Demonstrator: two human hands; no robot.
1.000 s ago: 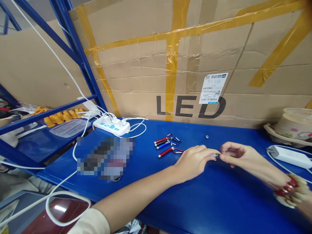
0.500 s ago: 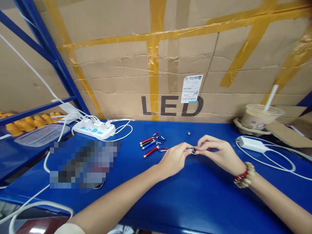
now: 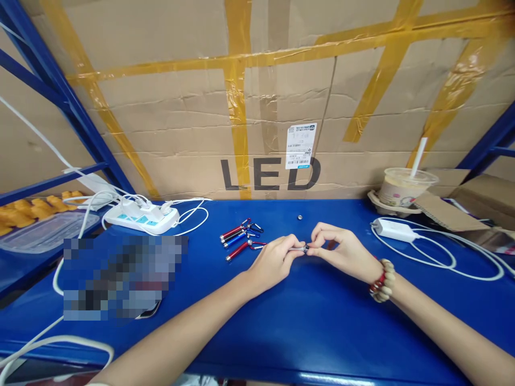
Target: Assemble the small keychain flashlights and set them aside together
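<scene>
My left hand is closed around a slim silver keychain flashlight, most of it hidden by the fingers. The thumb and fingertips of my right hand pinch its dark right end. To the left of my hands lie several keychain flashlights with small carabiners: a red one nearest, a blue one, and red and black ones behind it. A tiny round metal cap sits on the blue table, beyond my fingertips.
A white power strip with plugs and cords stands back left, behind a blurred-out patch. At the right are a drink cup in a carton holder and a white adapter with looped cable. A large taped cardboard box forms the back.
The view has shifted slightly to the right, so everything appears further left. Both hands keep hold of the silver flashlight, with little change in their grip.
</scene>
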